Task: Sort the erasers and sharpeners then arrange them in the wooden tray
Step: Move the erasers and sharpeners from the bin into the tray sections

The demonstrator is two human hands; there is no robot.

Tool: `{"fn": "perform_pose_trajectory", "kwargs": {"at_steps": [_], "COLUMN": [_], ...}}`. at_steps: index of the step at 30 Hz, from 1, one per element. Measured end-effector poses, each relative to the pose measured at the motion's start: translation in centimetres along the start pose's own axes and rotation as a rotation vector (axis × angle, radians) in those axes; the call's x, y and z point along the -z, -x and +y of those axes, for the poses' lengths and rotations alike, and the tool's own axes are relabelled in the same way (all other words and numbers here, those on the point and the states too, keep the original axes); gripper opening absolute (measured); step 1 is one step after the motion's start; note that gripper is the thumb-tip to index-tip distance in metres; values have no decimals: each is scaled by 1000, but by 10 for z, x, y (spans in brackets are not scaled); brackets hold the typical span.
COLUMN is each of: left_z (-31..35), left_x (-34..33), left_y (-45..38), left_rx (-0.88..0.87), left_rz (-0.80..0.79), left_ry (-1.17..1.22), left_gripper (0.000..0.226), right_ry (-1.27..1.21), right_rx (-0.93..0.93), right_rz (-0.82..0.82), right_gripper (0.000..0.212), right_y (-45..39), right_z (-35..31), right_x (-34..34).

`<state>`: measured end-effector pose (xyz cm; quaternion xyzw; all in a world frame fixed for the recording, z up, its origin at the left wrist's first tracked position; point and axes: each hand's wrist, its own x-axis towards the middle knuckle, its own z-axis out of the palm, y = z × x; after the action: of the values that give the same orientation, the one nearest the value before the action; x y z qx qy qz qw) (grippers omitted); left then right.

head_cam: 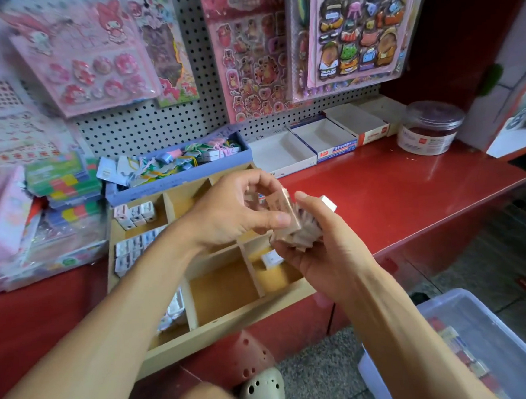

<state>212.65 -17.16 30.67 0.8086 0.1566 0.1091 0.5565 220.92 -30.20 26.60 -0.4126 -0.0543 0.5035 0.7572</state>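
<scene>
1. The right hand (pixel 319 251) is held palm-up above the near right part of the wooden tray (pixel 233 319), its grip curled round a fanned bundle of small wrapped erasers (pixel 299 231) (blurred, so their print cannot be read).
2. The left hand (pixel 231 214) reaches across from the left; its thumb and fingertips pinch one eraser (pixel 282 205) at the top of that bundle, so this grip too is closed on a piece.
3. The tray sits on the red bench (pixel 396 195), its near edge overhanging the front of the bench.
4. In the tray's far left compartment stand a few white sharpeners (pixel 135 214), and the compartment just nearer holds rows of small white boxed pieces (pixel 133 250).
5. A single white piece (pixel 271 258) lies in a right-hand compartment, just below the right hand.
6. Behind the tray is a lilac box (pixel 172 181) of mixed bits, with open white cardboard boxes (pixel 320 141) and a clear lidded jar (pixel 429 129) further right along the bench.
7. Sticker sheets (pixel 250 52) hang on the pegboard (pixel 155 122) above.
8. A clear plastic bin (pixel 475 349) stands on the floor at lower right.
</scene>
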Motion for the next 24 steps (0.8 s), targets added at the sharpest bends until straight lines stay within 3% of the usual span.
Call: {"fn": "perform_pose_trajectory", "kwargs": {"at_steps": [2, 5, 9, 13, 19, 24], "left_z": [-1, -11, -47, -79, -85, -86], "left_x": [8, 27, 55, 63, 49, 47], "left_y": [3, 4, -4, -13, -25, -26], "left_rx": [28, 73, 215, 310, 216, 226], "left_rz": [79, 197, 356, 378, 457, 460], "left_ry": [34, 38, -191, -455, -722, -836], "left_gripper": [22, 13, 11, 15, 12, 20], "right_ry": [-62, -124, -94, -42, 19, -65], "right_rx": [-9, -6, 12, 31, 44, 53], "right_rz": [40, 123, 120, 95, 68, 13], "right_gripper": [15, 14, 9, 7, 2, 15], "right_y": [2, 0, -3, -8, -13, -6], "right_z": [3, 8, 9, 10, 12, 9], "right_x": [-4, -6, -4, -2, 4, 11]}}
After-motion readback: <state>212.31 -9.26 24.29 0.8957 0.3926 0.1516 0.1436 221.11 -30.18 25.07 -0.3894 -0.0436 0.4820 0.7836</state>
